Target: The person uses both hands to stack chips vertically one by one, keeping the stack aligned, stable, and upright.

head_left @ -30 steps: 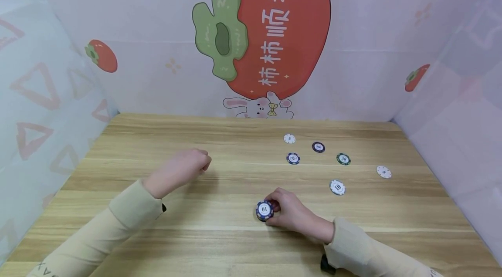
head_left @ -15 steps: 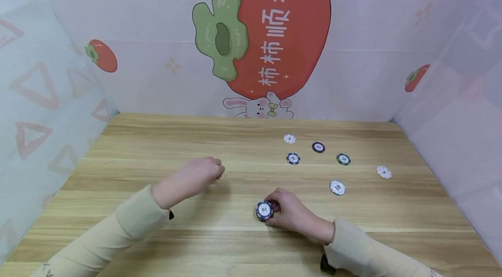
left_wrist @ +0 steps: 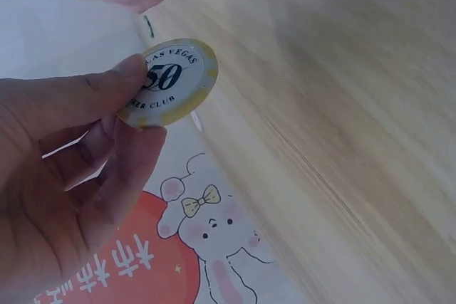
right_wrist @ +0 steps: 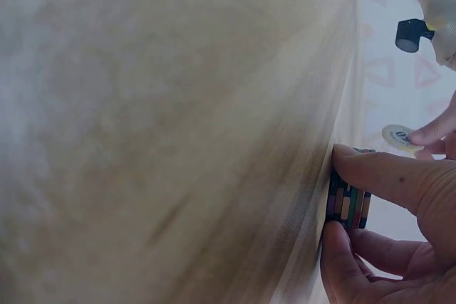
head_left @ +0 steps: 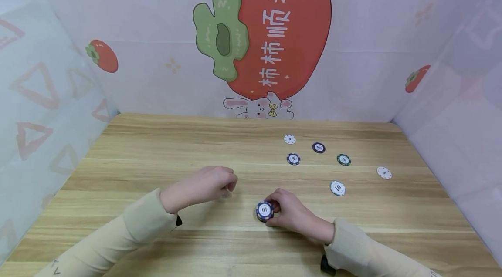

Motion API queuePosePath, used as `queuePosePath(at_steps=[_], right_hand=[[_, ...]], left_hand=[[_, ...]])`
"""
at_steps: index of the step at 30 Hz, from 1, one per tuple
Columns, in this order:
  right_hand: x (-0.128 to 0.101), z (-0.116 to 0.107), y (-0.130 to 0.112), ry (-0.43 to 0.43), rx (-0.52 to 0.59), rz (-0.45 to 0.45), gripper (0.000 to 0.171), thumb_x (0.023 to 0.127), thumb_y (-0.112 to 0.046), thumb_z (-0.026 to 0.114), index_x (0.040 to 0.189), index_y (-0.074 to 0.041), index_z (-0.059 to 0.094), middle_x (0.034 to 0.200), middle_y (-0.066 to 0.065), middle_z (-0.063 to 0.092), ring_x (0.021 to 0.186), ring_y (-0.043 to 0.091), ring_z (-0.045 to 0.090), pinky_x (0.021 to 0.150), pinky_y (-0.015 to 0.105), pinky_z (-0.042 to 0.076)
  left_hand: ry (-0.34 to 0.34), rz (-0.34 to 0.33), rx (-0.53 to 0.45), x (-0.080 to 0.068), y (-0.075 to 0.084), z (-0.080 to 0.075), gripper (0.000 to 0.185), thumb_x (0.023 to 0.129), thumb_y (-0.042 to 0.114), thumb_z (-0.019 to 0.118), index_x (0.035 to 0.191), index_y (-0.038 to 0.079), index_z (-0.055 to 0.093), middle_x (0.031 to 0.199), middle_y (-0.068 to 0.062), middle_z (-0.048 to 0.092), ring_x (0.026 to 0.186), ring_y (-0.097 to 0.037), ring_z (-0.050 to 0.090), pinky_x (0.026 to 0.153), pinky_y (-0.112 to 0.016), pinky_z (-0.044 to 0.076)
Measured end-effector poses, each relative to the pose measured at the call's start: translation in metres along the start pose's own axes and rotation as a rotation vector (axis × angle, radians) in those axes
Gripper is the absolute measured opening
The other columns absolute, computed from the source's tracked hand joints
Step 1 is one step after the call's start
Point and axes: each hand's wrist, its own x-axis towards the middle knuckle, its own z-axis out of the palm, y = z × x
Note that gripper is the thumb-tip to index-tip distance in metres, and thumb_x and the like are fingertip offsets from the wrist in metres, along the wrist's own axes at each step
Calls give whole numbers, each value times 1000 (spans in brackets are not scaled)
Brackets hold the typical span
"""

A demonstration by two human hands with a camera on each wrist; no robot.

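Observation:
Between thumb and fingers my left hand (head_left: 201, 186) pinches a yellow-and-white poker chip (left_wrist: 174, 83) marked 50, held above the table in the left wrist view. My right hand (head_left: 296, 212) grips the side of a short stack of poker chips (head_left: 264, 210) standing on the table; its top chip is blue and white and reads 10. Chips of several colours show edge-on in that stack (right_wrist: 348, 201) in the right wrist view. The left hand is to the left of the stack, apart from it.
Loose chips lie flat at the right: a white chip (head_left: 290, 139), a blue chip (head_left: 293, 159), a dark chip (head_left: 319, 147), a green chip (head_left: 344, 160), a light-blue chip (head_left: 337, 188) and another white chip (head_left: 384, 173). A printed cloth (head_left: 157, 76) backs the wooden table (head_left: 157, 137).
My left hand has moved rightward and nearer to me, closer to the stack. The right hand stays in place on the stack, and the loose chips have not moved.

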Motion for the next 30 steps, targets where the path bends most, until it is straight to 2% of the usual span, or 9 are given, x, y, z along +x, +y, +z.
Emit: queuePosePath(at_steps=[7,13,21,27,30], right_hand=[[0,-1,0,-3,2,4,42,62,-9,82,98,0,62,86,-1,54,74,10,50,65,20,44],[0,-1,0,-1,-5,1,41,63,-10,81,98,0,62,86,-1,54,74,10,49,64,21,44],[0,-1,0,3,2,-3,42,62,-9,81,98,0,62,86,-1,54,74,10,50,65,21,44],[0,0,1,10,1,-7,42,61,-8,81,97,1,62,85,-1,53,74,10,50,64,20,44],[0,0,2,11,5,-4,42,61,-8,81,97,1,62,84,-1,52,73,10,50,64,20,44]], left_hand=[[-79,-29,-166,7,4,3,19,74,6,71,69,15,55,64,11,46,60,-3,43,56,-19,38],[-65,-83,-329,13,4,10,12,76,3,69,73,10,59,67,9,52,63,-3,47,59,-19,42],[-33,-220,-614,20,4,19,7,79,0,67,80,3,61,72,0,57,65,-8,53,56,-24,49],[-43,-252,-822,25,4,29,8,78,-5,64,85,-7,60,73,-6,61,63,-10,57,58,-31,53],[-56,-259,-880,27,4,35,9,79,-7,62,87,-10,59,73,-9,62,61,-10,58,60,-34,53]])
